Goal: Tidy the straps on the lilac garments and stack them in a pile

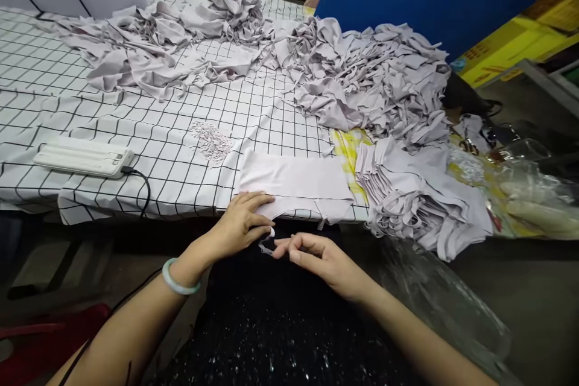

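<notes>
A folded pale lilac cloth piece (298, 176) lies flat at the table's front edge, its lower part hanging slightly over. My left hand (239, 224) presses on its near left corner, upper fingers resting on the cloth and the thumb drawn in by the edge, closed on the fabric. From the thumb a thin pale strap (266, 248) loops down below the edge. My right hand (319, 258) hovers just below the table edge, fingers loosely curved and thumb apart from the farthest fingertip, which seems to touch the strap.
Right of the cloth sits a stack of similar pieces (416, 193), with a large heap of lilac fabric (384, 78) behind it. Small scraps (210, 143) and a white power bank (84, 157) with a cable lie to the left. Clear plastic (452, 295) hangs at right.
</notes>
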A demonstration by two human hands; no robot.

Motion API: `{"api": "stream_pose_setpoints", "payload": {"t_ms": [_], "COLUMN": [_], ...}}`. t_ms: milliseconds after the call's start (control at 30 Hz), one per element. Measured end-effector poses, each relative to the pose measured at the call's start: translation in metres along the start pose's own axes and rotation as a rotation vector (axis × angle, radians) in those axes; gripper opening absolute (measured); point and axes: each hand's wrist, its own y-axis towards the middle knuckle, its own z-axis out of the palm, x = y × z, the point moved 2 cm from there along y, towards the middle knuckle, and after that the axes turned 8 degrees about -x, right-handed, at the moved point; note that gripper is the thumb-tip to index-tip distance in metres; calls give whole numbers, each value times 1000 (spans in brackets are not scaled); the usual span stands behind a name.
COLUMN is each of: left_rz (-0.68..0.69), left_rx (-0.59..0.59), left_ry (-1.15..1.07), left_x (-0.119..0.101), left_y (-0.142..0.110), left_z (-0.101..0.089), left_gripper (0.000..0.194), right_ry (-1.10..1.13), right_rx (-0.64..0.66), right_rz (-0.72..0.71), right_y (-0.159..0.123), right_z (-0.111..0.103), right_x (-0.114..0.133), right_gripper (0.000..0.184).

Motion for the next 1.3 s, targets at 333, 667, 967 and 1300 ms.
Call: {"api": "stream_pose_setpoints", "payload": {"t_ms": [333,667,967,1300], "left_rz": [-52,-63,-39,-313], "left_rx": [-28,22,-15,-334], "left_ry": [-13,47,63,-448], "left_x": [1,-2,1,-34], "left_y": [-1,0,0,38], "left_z": [2,2,5,-39], "left_gripper": [16,14,17,15], "right_ry": [86,222,208,268], "right_rx": [101,-106,-459,-85], "right_rz": [10,3,-217,-40], "right_y": [29,-7,89,48], "right_z": [24,-58,-79,-4], "right_x": [-15,57,57,49], "right_gripper": [37,27,31,32]}}
